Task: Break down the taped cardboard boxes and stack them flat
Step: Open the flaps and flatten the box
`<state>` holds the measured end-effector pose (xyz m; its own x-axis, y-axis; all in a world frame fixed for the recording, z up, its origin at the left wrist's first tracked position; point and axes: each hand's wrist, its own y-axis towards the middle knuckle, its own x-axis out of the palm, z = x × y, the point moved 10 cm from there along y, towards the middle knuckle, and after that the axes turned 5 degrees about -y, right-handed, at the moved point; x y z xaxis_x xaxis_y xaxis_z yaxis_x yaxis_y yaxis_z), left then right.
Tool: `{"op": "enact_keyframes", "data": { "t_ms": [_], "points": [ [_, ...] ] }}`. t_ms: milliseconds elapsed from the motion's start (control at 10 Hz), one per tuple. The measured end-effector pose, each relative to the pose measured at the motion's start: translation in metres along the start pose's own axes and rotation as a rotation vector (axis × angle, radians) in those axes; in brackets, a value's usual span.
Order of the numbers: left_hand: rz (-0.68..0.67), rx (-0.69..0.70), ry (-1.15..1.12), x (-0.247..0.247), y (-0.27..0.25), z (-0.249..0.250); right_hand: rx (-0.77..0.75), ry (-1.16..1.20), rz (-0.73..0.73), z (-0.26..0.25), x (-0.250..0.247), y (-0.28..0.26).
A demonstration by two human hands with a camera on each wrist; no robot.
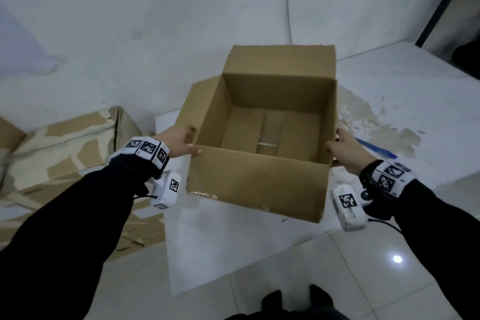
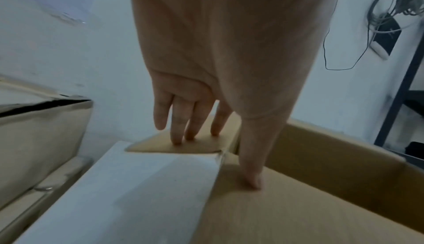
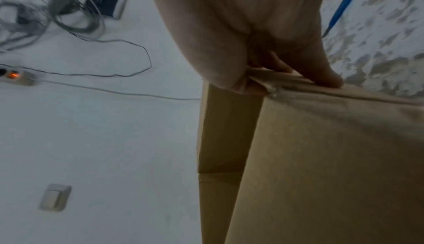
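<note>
A brown cardboard box [image 1: 259,182] stands open-topped on the white table [image 1: 228,249], its flaps folded outward; a strip of tape [image 1: 267,143] shows on the inside bottom. My left hand [image 1: 181,141] straddles the near left corner. Its straight fingers [image 2: 181,130] press on the left flap, and its thumb lies along the near wall [image 2: 298,211]. My right hand [image 1: 342,148] pinches the near right corner, thumb on one side and fingers on the other. The right wrist view shows that hand [image 3: 241,30] clamped on the box edge [image 3: 321,157].
Torn, flattened cardboard [image 1: 65,153] is piled on the floor at left. A blue tool [image 1: 376,149] lies on the table just beyond my right hand. A black shelf frame [image 1: 441,0] stands at the far right. Cables and a power strip [image 3: 18,77] lie on a white surface. My shoes [image 1: 298,301] are on the tiled floor below.
</note>
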<state>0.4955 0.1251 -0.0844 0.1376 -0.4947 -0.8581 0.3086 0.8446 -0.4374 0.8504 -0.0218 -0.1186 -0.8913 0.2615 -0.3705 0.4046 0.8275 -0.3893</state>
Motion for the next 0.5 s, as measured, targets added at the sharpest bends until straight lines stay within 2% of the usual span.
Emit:
{"op": "enact_keyframes", "data": {
  "t_ms": [100,200,300,400,500],
  "points": [
    [0.111,0.069,0.023,-0.015,0.007,0.032,-0.16,0.008,0.198,-0.009,-0.023,-0.002],
    [0.235,0.218,-0.007,-0.029,0.0,0.091,-0.345,-0.026,0.334,-0.011,-0.014,-0.021],
    [0.361,0.597,-0.24,-0.049,-0.046,0.182,-0.288,-0.033,0.363,0.022,0.022,-0.027],
    [0.353,0.75,-0.34,-0.052,-0.071,0.239,-0.249,-0.223,0.416,0.052,0.045,-0.027],
    [0.326,0.664,-0.224,-0.05,-0.053,0.262,-0.357,0.008,0.371,0.05,0.058,-0.043]
  ]
}}
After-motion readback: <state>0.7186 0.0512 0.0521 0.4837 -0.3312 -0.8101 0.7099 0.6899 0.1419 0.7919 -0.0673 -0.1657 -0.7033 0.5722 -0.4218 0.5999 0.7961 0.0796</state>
